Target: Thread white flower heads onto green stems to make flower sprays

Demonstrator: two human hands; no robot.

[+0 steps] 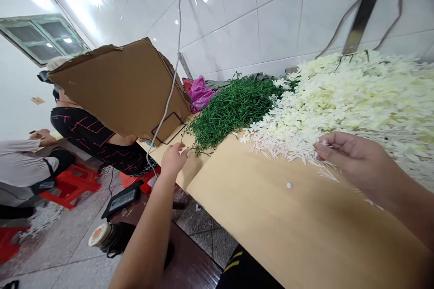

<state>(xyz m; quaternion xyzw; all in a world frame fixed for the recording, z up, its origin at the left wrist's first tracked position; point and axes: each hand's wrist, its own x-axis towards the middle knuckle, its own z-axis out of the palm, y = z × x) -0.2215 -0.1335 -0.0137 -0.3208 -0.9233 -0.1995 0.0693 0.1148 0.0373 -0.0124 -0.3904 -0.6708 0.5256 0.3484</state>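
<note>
My left hand (173, 159) is at the near left edge of a heap of green plastic flower stems (233, 108), its fingers apart and slightly curled, with nothing visible in them. On the right, my right hand (356, 151) pinches a small white artificial flower (320, 145); its details are partly hidden by the fingers. Just behind that hand spreads a big pile of white and pale yellow artificial flowers (366, 95). Thin white stalks (288, 148) lie along the pile's front edge. One small white bit (290, 185) rests alone on the tan tabletop (257, 207).
A large cardboard sheet (118, 90) stands at the left end, with a grey cable (171, 90) hanging before it. Behind the stems is a pink plastic bag (201, 92). Two people sit at left near red stools (73, 185). A lidded jar (111, 237) stands below.
</note>
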